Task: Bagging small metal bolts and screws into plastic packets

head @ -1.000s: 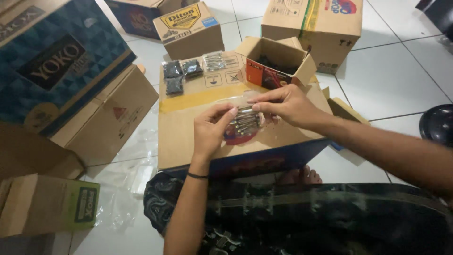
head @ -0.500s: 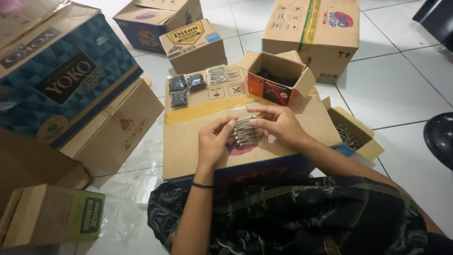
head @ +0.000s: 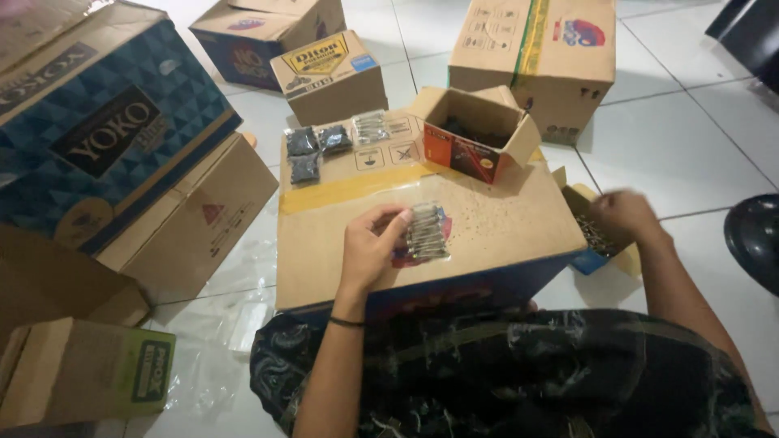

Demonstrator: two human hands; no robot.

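My left hand (head: 369, 247) holds a small clear plastic bag of metal screws (head: 426, 231) over the top of a large cardboard box (head: 487, 219) in front of me. My right hand (head: 625, 215) is off to the right, blurred, reaching into a small open box of loose screws (head: 596, 239) beside the large box; I cannot tell whether it holds anything. Several filled small bags (head: 324, 146) lie at the far left of the box top. A small open orange box (head: 471, 134) stands at the far side of the box top.
A big blue patterned carton (head: 97, 130) and brown cartons stand at the left. More cartons (head: 535, 57) stand at the back on the white tiled floor. A small box with a green label (head: 89, 369) lies at the lower left. A dark round object (head: 755, 239) is at the right edge.
My right hand has left the bag and moved right to the small box of screws. My left hand keeps the bag over the box top.
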